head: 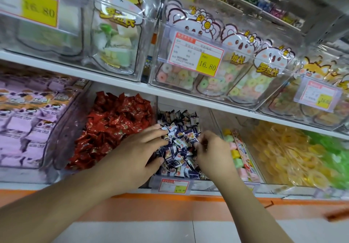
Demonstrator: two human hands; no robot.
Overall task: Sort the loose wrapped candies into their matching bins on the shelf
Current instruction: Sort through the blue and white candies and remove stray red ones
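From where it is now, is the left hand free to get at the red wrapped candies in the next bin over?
Probably yes. The left hand rests open on the dark blue-and-white wrapped candies, beside the red wrapped candies; only a low clear divider stands between.

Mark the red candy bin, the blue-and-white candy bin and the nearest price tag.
red candy bin (113, 129), head view, on the heap
blue-and-white candy bin (181, 122), head view, on the wrappers
price tag (174, 186), head view, its face
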